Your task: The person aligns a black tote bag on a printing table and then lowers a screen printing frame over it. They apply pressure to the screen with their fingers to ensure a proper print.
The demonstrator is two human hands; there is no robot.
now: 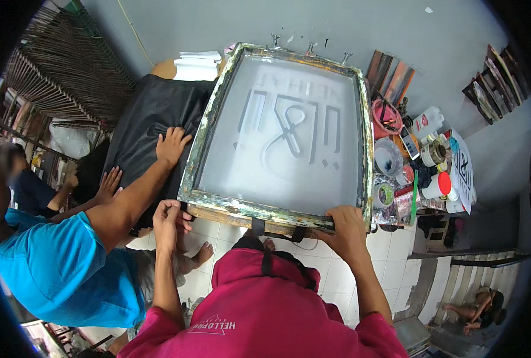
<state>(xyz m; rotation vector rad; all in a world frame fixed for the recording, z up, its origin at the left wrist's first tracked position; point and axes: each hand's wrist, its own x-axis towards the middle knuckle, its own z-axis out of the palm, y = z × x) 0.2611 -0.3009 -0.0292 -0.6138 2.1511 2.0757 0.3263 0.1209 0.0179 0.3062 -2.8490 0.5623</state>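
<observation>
A screen printing frame (280,218) with paint-stained wooden edges lies tilted before me. Its pale mesh (241,170) carries large lettering shapes. My right hand (346,230) grips the near right corner of this frame, thumb along the near edge. Just off the near left corner, my left hand (167,224) has its fingers curled and drawn together beside dark fabric; whatever it may hold is hidden. To the left lies a black garment (135,122) with a small dark mark on it. A co-worker in a blue shirt (68,262) lays both hands flat on the garment.
Paint tubs, a pink bucket (386,118), a white jug (428,121) and a phone (408,143) crowd the right side. Folded white sheets (197,65) sit at the back left. A wire drying rack (68,71) stands far left. Another person (483,307) crouches at lower right.
</observation>
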